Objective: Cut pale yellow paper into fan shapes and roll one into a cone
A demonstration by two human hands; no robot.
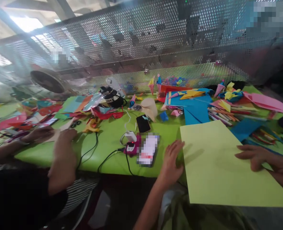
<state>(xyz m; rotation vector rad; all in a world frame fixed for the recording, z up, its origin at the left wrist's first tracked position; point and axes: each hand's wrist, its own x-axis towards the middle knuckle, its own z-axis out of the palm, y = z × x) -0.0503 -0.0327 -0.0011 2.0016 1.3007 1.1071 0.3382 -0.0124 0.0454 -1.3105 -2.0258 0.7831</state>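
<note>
A large pale yellow sheet of paper lies tilted at the table's near edge, its lower part hanging out above my lap. My left hand is beside the sheet's left edge, fingers stretched and fingertips at the paper. At the right edge, my right hand has its fingers over the top face and holds the sheet; its thumb is hidden. A phone with a lit, blurred-out screen is left of my left hand. Beside the phone sits a purple power strip with a white charger plugged in.
Another person's hands handle paper at the left. Across the green table are a dark phone, blue paper, coloured pencils, small paper cones and black cables. A perforated metal screen stands behind.
</note>
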